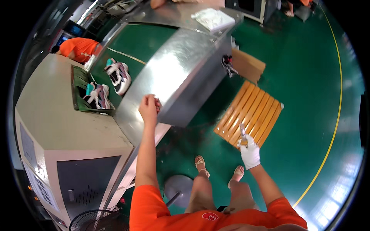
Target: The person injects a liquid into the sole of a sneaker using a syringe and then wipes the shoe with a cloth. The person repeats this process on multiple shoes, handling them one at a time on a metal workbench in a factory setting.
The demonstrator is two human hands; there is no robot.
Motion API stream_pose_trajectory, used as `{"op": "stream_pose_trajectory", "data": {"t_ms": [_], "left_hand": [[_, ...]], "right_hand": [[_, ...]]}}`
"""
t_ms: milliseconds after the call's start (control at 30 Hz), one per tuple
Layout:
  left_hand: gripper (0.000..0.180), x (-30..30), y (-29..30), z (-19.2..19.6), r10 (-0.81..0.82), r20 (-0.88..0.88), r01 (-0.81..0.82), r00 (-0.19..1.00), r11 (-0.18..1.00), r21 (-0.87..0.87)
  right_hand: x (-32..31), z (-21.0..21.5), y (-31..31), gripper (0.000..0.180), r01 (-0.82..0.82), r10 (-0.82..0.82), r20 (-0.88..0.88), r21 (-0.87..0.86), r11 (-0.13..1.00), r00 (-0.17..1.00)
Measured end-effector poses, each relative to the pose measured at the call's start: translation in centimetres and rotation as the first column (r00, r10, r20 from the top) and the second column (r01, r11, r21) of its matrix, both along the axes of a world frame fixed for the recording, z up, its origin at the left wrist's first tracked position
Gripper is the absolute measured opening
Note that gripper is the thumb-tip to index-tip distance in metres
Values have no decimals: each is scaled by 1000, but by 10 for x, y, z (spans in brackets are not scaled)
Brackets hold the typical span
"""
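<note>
My left hand [149,109], bare, is at the near end of the shiny metal side counter [169,57]. Its fingers are curled together, and what they hold, if anything, is hidden. A white glove covers my right hand [250,153], which is closed around a slim brush-like tool [243,131] with a pale upper end, held upright over a slatted wooden platform [252,111]. Left of the counter, a multicoloured sneaker [119,78] lies on the green conveyor belt [144,40]. A second sneaker [101,96] sits at the opening of the beige machine [73,131].
A cardboard piece [248,64] leans beyond the wooden platform. White cloth or paper [212,18] lies at the counter's far end. A person in orange [79,49] bends beyond the machine. Near my legs are a round stand base [178,188] and a black fan [98,221].
</note>
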State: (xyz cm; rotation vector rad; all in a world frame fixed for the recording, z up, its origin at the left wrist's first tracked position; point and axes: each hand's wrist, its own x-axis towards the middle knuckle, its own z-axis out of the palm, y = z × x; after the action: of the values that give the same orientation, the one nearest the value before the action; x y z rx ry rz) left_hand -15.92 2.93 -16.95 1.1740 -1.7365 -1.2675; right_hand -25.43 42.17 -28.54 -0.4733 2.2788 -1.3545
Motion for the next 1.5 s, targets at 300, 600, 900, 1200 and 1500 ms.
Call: {"op": "stream_pose_trajectory", "data": {"t_ms": [300, 600, 900, 1200, 1500], "left_hand": [[14, -1, 0, -12, -126, -48, 118, 991, 984, -137], [16, 82, 84, -168, -412, 295, 491, 862, 530, -692], [28, 201, -23, -459, -301, 769, 425, 564, 904, 42], [60, 172, -161, -575, 64, 901, 75, 430, 991, -107], [71, 165, -255, -650, 134, 884, 78, 447, 979, -187]], "right_hand": [[3, -81, 22, 40, 143, -169, -168, -159, 977, 971], [-27, -159, -15, 50, 7, -89, -320, -249, 968, 943], [-35, -151, -28, 35, 191, -177, 74, -310, 931, 981], [-25, -139, -31, 32, 229, -220, 67, -311, 922, 973], [-21, -142, -42, 30, 231, -263, -103, -249, 941, 959]]}}
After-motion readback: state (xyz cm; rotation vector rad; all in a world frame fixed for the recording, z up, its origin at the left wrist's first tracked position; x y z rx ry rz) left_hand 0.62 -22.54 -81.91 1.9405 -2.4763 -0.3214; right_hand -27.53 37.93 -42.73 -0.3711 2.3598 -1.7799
